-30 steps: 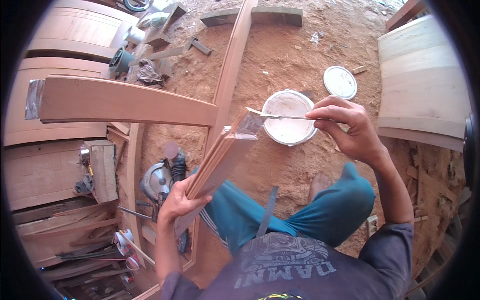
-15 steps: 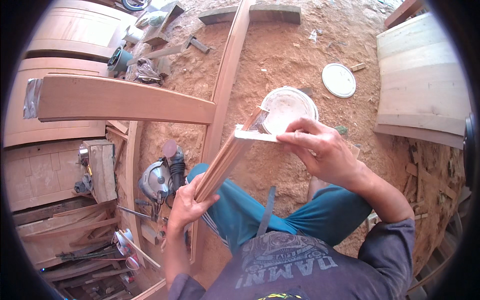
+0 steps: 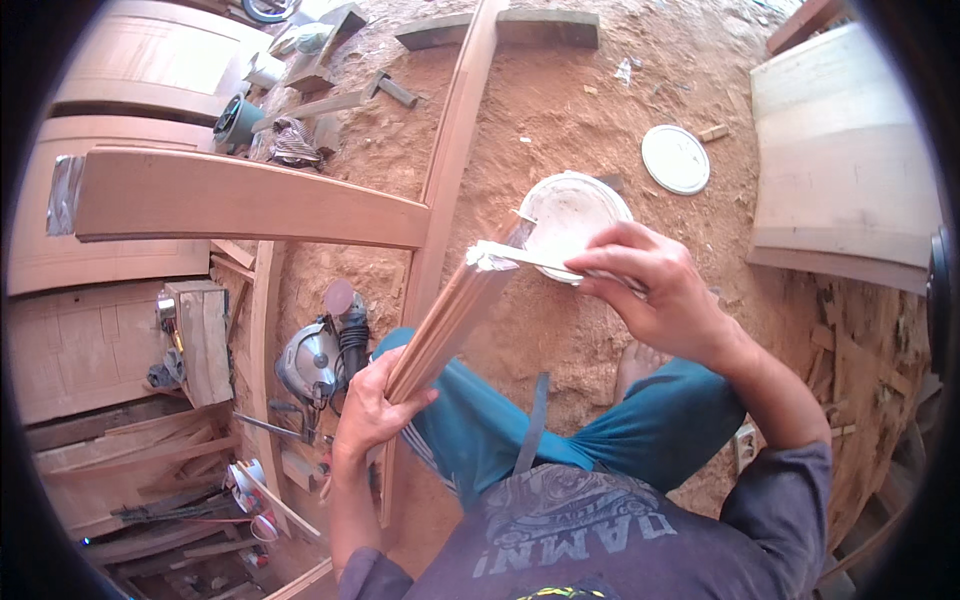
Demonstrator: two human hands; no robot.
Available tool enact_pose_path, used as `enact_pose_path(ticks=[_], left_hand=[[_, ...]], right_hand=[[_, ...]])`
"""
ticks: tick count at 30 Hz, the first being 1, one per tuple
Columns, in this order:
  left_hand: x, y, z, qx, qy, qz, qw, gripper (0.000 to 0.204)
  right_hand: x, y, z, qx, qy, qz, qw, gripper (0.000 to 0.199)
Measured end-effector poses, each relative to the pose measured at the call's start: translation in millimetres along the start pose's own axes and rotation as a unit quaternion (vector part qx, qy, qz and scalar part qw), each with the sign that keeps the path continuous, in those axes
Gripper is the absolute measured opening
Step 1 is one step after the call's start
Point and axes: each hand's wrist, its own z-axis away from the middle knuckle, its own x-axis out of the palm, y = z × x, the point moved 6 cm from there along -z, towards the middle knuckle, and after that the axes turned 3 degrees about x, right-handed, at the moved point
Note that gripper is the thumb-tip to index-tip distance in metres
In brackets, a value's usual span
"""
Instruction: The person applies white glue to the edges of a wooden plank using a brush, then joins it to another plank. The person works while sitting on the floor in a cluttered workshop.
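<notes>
Now glue stick point(image 3: 520, 257) against wood strips point(image 3: 450, 315)

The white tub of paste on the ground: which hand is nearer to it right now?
Right. The right hand hovers at the white tub's lower edge, holding a flat stick. The left hand is lower down, gripping the wood strip.
</notes>
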Motion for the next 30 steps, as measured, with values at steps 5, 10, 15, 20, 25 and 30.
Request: enact_pose_path(ticks=[5,10,15,20,25,30], left_hand=[[-13.9,-16.4,6.8,-0.028,0.101,-0.07,0.992,0.056],[-24.7,-75.7,11.7,-0.169,0.126,-0.132,0.968,0.078],[-13.5,-104.8,2.9,-0.137,0.095,0.148,0.975,0.09],[-11.7,-97.4,5.7,-0.158,0.104,0.237,0.953,0.09],[-10.7,-104.1,10.8,-0.166,0.109,0.238,0.951,0.092],[-7.5,-97.7,11.6,-0.143,0.117,0.239,0.953,0.094]], right_hand=[[-3.2,6.9,-5.1,-0.013,-0.024,-0.004,1.0,0.025],[-12.5,42.7,1.4,0.087,-0.009,-0.147,0.985,0.03],[4.9,42.1,-10.1,0.059,-0.019,-0.195,0.979,0.031],[21.4,18.9,-31.7,-0.014,-0.026,-0.173,0.984,0.032],[48.7,6.9,-57.5,-0.061,-0.027,-0.225,0.972,0.031],[78.1,23.2,-60.8,0.011,-0.092,-0.27,0.958,0.031]])
